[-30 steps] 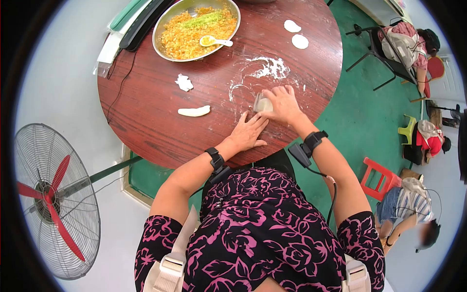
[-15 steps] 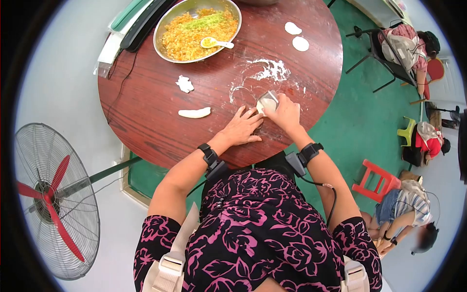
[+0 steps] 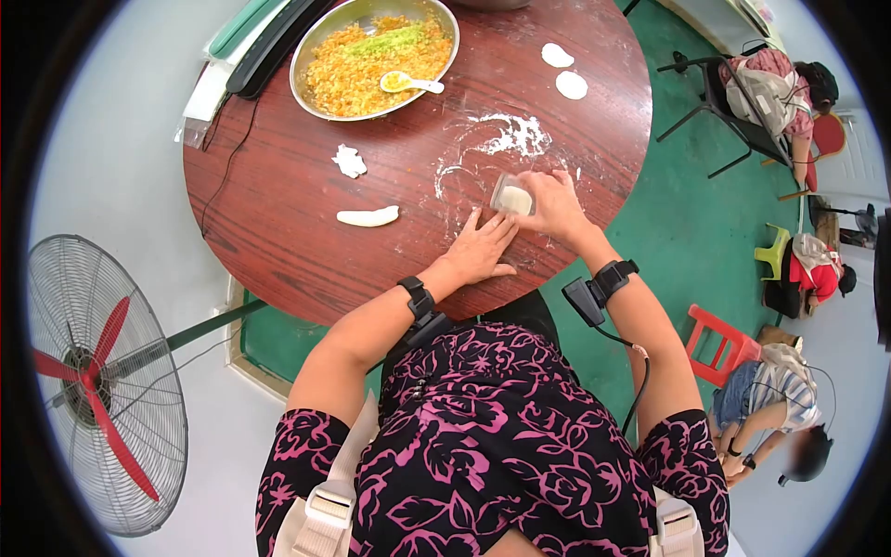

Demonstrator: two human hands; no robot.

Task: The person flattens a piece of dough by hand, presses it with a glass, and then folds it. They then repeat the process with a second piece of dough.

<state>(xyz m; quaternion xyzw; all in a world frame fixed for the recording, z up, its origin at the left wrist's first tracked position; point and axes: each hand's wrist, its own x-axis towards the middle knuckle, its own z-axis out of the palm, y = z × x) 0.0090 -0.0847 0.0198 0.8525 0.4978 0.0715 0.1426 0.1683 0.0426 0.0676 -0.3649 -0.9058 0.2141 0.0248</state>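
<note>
My right hand (image 3: 555,206) is closed around a clear cup (image 3: 499,189) lying on its side near the front of the table. Pale dough (image 3: 516,200) shows through and under the cup. Flat on the wood, my left hand (image 3: 478,251) has its fingers stretched out, with the fingertips right at the dough's edge. To the left lies a short dough roll (image 3: 368,216), and beyond it a small white lump (image 3: 350,161). White flour (image 3: 520,136) is smeared over the wood just past the cup.
On the round wooden table (image 3: 278,237), a metal bowl (image 3: 295,79) holds orange and green chopped filling and a white spoon (image 3: 413,84). Two dough rounds (image 3: 571,85) lie at the far right. A fan (image 3: 93,381) stands left; people sit on the right near a red stool (image 3: 719,345).
Both hands have shifted slightly to the right. My right hand and the cup have turned, and my right wrist has swung outward.
</note>
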